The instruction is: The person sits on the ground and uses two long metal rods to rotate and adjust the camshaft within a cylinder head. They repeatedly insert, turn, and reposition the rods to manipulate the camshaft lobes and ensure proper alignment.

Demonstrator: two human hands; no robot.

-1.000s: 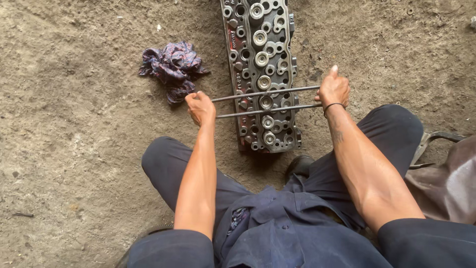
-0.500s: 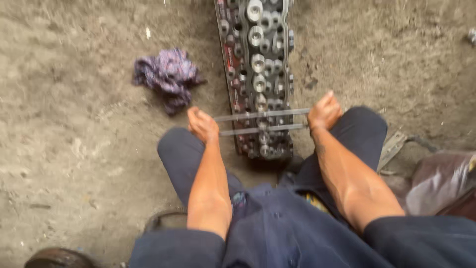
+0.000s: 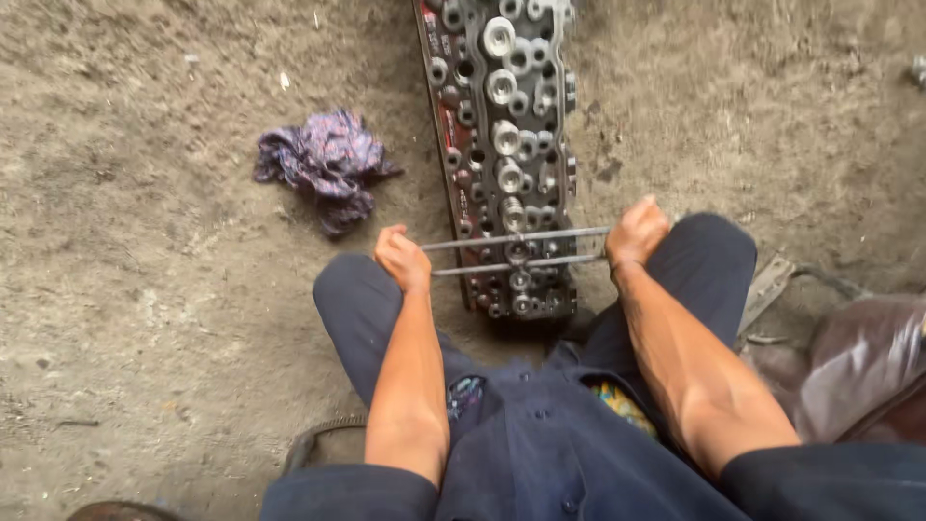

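Two thin metal rods (image 3: pixel 516 249) lie side by side across the near end of a long engine cylinder head (image 3: pixel 503 145), and we grip them at both ends. Our left hand (image 3: pixel 403 259) is closed in a fist around the rods' left ends, just off the casting's red-stained left edge. Our right hand (image 3: pixel 635 234) is wrapped tight around the opposite ends, just past the casting's right edge, thumb raised. Between our two fists the rods span the full width of the cylinder head, pressing over one of its round valve seats; we cannot tell whether they touch the metal along their whole length.

The cylinder head rests flat on the dirt floor (image 3: pixel 145 318) and runs straight away from our grip, its rows of bright ringed openings leading to the top of the frame. Its near end sits between our knees, which are clad in dark blue work trousers (image 3: pixel 357 309).

Beyond our left fist, well apart from the casting, a crumpled purple rag (image 3: pixel 323 164) lies on the ground. Behind our right forearm, a brown bag (image 3: pixel 849 367) sits near our leg, with a flat strip of metal (image 3: pixel 767 289) beside it.
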